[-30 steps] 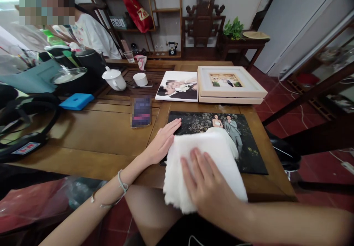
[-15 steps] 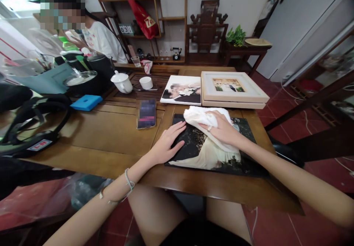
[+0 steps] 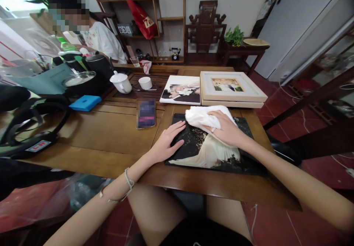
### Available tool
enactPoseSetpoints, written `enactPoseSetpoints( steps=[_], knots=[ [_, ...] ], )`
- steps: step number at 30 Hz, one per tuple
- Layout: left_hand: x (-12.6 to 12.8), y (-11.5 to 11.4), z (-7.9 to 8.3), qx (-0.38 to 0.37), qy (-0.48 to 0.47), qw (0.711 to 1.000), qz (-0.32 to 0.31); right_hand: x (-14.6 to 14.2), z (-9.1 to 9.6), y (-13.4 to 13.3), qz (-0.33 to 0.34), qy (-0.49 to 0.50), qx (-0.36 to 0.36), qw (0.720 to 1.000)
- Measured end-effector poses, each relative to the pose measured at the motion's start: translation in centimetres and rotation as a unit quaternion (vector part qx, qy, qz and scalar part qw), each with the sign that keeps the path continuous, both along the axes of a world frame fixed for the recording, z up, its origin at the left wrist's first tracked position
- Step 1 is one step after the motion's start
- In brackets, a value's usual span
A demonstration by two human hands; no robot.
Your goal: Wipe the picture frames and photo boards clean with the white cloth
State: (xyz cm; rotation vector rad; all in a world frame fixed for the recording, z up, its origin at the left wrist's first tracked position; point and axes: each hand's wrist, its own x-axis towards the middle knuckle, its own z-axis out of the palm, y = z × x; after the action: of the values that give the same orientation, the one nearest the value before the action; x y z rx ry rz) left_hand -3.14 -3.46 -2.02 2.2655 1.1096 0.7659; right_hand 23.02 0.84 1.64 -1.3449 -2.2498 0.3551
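Note:
A dark photo panel point(image 3: 188, 148) showing a pale dress lies flat at the front edge of the wooden table point(image 3: 110, 132). My right hand point(image 3: 225, 130) grips a folded white cloth point(image 3: 200, 116) and presses it on the panel's upper part, which the cloth and hand cover. On the panel's left edge rests my left hand point(image 3: 168, 143), its fingers stretched out and holding nothing. Behind the panel lie a photo print point(image 3: 181, 89) and, to its right, a pale framed picture point(image 3: 206, 87) stacked on another frame. A phone point(image 3: 146, 114) is left of my left hand.
A lidded white cup point(image 3: 121, 82) and a small white bowl point(image 3: 145, 83) stand on a tea tray. At the left are a blue block point(image 3: 85, 103), a black headset point(image 3: 35, 124) and a dark pot point(image 3: 80, 84). Another person point(image 3: 102, 39) sits across the table.
The cloth under my right hand has shifted slightly, and its lower edge has drawn up, baring more of the pale dress. My left hand stays in place on the panel.

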Motion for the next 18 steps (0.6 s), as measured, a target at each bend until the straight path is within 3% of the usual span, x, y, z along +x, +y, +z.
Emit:
enactPoseSetpoints(
  steps=[3,5,13,15,18],
  knots=[
    [0.2,0.0,0.1,-0.027,-0.013,1.0,0.005,2.3,-0.2,-1.3,-0.025,-0.032,0.04,0.998],
    [0.4,0.0,0.0,-0.04,-0.026,0.999,0.023,2.2,-0.1,-2.7,-0.004,-0.079,0.06,0.995],
    [0.8,-0.2,-0.5,-0.047,-0.049,0.996,0.06,-4.4,0.3,-13.5,0.138,-0.19,0.063,0.97],
    [0.8,-0.3,-0.5,-0.044,-0.046,0.996,0.066,-5.0,0.6,-14.5,0.149,-0.199,0.067,0.966],
    [0.8,-0.4,-0.3,-0.044,-0.045,0.996,0.063,-5.1,1.1,-12.9,0.126,-0.217,0.054,0.967]
  ],
)
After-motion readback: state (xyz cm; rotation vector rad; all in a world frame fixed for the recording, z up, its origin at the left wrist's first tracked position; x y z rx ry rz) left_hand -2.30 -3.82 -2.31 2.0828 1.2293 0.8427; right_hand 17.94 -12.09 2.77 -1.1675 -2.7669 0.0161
